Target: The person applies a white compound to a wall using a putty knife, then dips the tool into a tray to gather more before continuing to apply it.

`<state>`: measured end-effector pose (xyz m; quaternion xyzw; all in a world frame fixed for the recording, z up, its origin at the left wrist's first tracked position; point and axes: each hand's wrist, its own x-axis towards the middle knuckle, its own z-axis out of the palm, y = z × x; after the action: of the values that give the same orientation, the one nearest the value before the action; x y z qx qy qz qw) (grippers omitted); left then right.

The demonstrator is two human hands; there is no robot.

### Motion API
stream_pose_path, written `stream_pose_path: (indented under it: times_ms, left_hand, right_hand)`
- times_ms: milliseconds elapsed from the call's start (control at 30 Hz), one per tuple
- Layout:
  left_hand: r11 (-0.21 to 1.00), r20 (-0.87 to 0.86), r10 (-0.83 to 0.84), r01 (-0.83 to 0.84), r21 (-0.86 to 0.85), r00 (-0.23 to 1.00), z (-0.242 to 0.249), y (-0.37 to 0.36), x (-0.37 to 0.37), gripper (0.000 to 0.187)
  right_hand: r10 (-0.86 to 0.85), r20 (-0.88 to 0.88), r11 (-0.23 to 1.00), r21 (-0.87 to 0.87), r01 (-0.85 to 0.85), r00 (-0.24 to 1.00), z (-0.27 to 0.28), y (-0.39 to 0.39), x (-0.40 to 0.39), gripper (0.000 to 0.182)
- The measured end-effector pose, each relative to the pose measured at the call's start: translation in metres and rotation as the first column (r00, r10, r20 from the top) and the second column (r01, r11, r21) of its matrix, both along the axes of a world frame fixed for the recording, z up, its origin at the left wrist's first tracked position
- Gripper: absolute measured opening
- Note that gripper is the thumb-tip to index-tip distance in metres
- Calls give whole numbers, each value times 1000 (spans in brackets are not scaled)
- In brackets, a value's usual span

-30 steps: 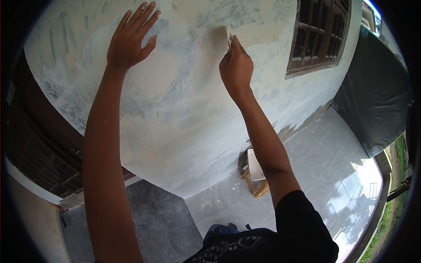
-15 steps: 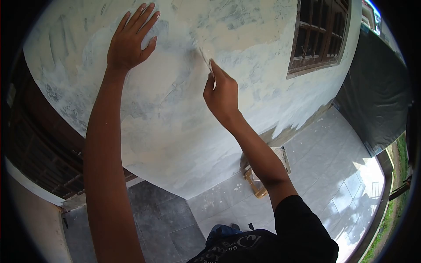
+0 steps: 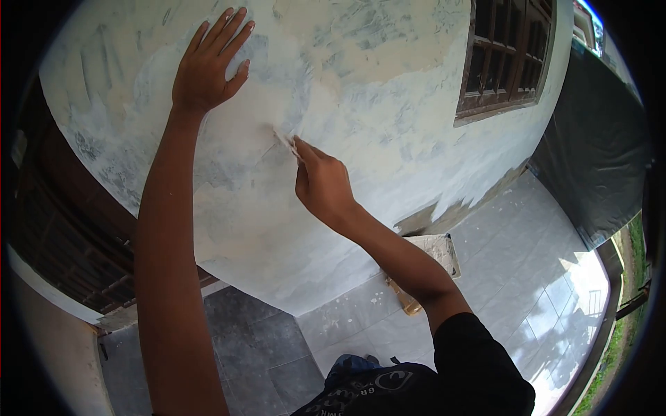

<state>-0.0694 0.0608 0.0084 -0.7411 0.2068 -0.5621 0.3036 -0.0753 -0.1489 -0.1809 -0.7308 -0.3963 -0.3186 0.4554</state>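
My left hand (image 3: 205, 66) lies flat on the patchy white and cream wall (image 3: 388, 90), its fingers spread and white residue on the fingertips. Lower and to the right, my right hand (image 3: 325, 182) pinches a thin, flat, whitish putty scraper (image 3: 284, 141). The scraper is seen nearly edge-on, with its far end at the wall surface. Part of it is hidden by my fingers. Grey smears and uneven filler show on the wall around both hands.
A brown wooden window (image 3: 505, 59) is set in the wall at upper right. Below my right forearm, a paint-spattered tray (image 3: 444, 251) sits by a yellowish-brown wooden piece (image 3: 408, 301) above grey floor tiles (image 3: 485, 277). A black sheet (image 3: 590, 139) hangs at right.
My right hand has moved down and to the left along the wall with the scraper. My left hand stays in nearly the same place.
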Motion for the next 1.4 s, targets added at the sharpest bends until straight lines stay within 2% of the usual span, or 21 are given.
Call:
stream_pose_path:
  times_ms: [67, 133, 167, 233, 267, 333, 467, 500, 567, 600, 667, 767, 800, 867, 933, 1033, 1133, 1167, 1233, 1300, 1400]
  left_hand:
    - [1000, 1, -7, 7, 4, 1000, 0, 1, 0, 58]
    - [1000, -5, -17, 17, 5, 1000, -2, 2, 0, 58]
    - [1000, -1, -13, 13, 8, 1000, -2, 2, 0, 58]
    - [1000, 4, -9, 9, 15, 1000, 0, 3, 1, 59]
    - [1000, 2, -16, 16, 14, 1000, 0, 3, 1, 59]
    - [1000, -2, -24, 24, 14, 1000, 0, 3, 1, 59]
    - [1000, 9, 13, -13, 10, 1000, -1, 7, 2, 58]
    - [999, 29, 43, -43, 12, 999, 0, 8, 3, 57]
    - [999, 32, 30, -31, 9, 999, 0, 7, 4, 57]
    - [1000, 25, 22, -22, 2, 999, -1, 7, 4, 58]
    - [1000, 25, 26, -26, 3, 999, -1, 7, 4, 58]
    - [1000, 9, 20, -20, 2, 1000, -3, 10, 6, 58]
    - [1000, 3, 10, -10, 6, 1000, -2, 10, 6, 59]
    - [1000, 10, 3, -3, 15, 1000, -1, 6, 4, 59]
    - [1000, 13, -5, 4, 21, 1000, 0, 4, 2, 60]
    - [1000, 3, -19, 19, 17, 1000, -1, 5, 3, 59]
    - [1000, 0, 6, -6, 4, 1000, -1, 9, 5, 58]
    - [1000, -1, 11, -11, -2, 1000, -1, 9, 5, 58]
    - [1000, -8, 18, -18, -7, 1000, -2, 9, 4, 58]
    - [1000, -3, 11, -11, -8, 1000, -2, 10, 5, 58]
    - [1000, 3, 21, -20, -4, 1000, -2, 11, 6, 58]
  right_hand:
    - [-108, 58, 975, 202, 94, 992, 36, -23, 32, 44]
    - [-340, 181, 906, 326, 270, 923, 60, -33, 75, 45]
    - [-341, 180, 906, 325, 272, 923, 69, -32, 85, 45]
    - [-448, 163, 881, 246, 404, 879, 83, -25, 98, 46]
    - [-523, 314, 849, 271, 453, 792, 72, -8, 111, 49]
    - [-492, 366, 871, 204, 447, 790, 46, 19, 96, 51]
    - [-206, 444, 969, -34, 246, 872, -23, 31, 22, 50]
    - [-213, 445, 967, -29, 251, 870, -30, 27, 12, 50]
    - [53, 116, 993, -109, -40, 992, -36, 11, 8, 52]
    - [26, 87, 999, -29, -23, 996, -18, -4, 11, 53]
    - [-139, 192, 976, 194, 101, 971, 15, -24, 47, 52]
    - [-450, 243, 868, 345, 357, 859, 61, -47, 99, 46]
    - [-482, 233, 851, 356, 387, 845, 66, -48, 113, 48]
    - [-517, 206, 851, 226, 473, 831, 59, -36, 131, 52]
    - [-555, 269, 832, 179, 525, 787, 34, -5, 114, 56]
    - [-314, 321, 947, 37, 319, 894, -16, 26, 52, 59]
    - [14, 122, 995, -100, -2, 992, -55, 25, -6, 55]
    - [14, 127, 996, -94, -2, 992, -53, 22, -8, 55]
    - [112, 1, 994, 4, -112, 994, -46, 4, -14, 52]
    - [45, 1, 994, 100, -45, 999, -23, -14, 1, 49]
    - [-183, 156, 956, 260, 138, 971, 8, -39, 56, 46]
